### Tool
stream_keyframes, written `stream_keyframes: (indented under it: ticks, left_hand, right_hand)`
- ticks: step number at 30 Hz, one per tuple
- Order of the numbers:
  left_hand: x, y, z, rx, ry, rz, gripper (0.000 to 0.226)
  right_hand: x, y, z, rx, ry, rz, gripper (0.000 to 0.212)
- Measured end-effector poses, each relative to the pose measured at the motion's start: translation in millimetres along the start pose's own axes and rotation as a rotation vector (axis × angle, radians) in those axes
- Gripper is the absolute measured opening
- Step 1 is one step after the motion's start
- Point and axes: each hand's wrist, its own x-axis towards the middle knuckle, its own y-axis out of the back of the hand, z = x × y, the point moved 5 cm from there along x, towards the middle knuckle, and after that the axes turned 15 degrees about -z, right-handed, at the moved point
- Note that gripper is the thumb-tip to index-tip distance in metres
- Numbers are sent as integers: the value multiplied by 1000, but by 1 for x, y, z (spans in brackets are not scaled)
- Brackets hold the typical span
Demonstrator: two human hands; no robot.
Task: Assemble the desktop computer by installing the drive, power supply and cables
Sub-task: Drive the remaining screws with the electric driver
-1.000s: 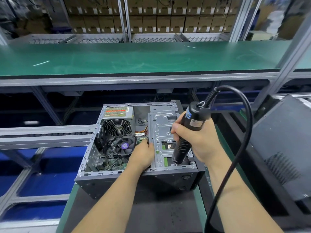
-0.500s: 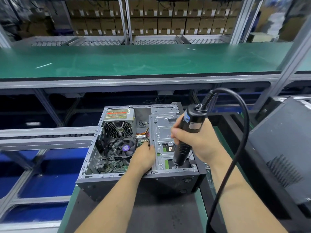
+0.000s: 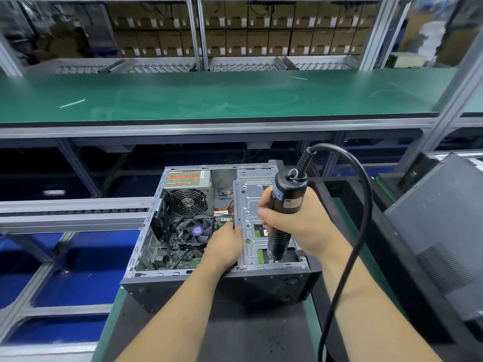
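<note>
Firmly — right hand [image 3: 295, 223] fingers [image 3: 264, 214] wrap screwdriver [image 3: 283, 218].

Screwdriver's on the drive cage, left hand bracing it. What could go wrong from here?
1. The electric screwdriver stands slightly tilted at the drive cage; its tip may slip off.
2. The left hand braces the cage edge close to the tip.
3. The cord loops beside the right hand and may drag the tool.

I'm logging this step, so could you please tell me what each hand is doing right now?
Left hand: fingers curled on the edge of the drive cage.
Right hand: closed around the electric screwdriver.
</note>
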Motion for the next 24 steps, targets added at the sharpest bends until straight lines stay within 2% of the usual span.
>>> stream_keyframes:
  ticks: [10, 19, 24]
  left_hand:
    - [2, 0, -3, -45, 27, -3, 32]
    - [-1, 0, 0, -35, 21, -19, 25]
    - [-1, 0, 0, -43, 23, -35, 34]
  right_hand:
    - [-5, 11, 3, 14, 9, 23, 9]
    - [0, -1, 4, -52, -27, -37, 6]
    - [-2, 13, 9, 16, -18, 25, 8]
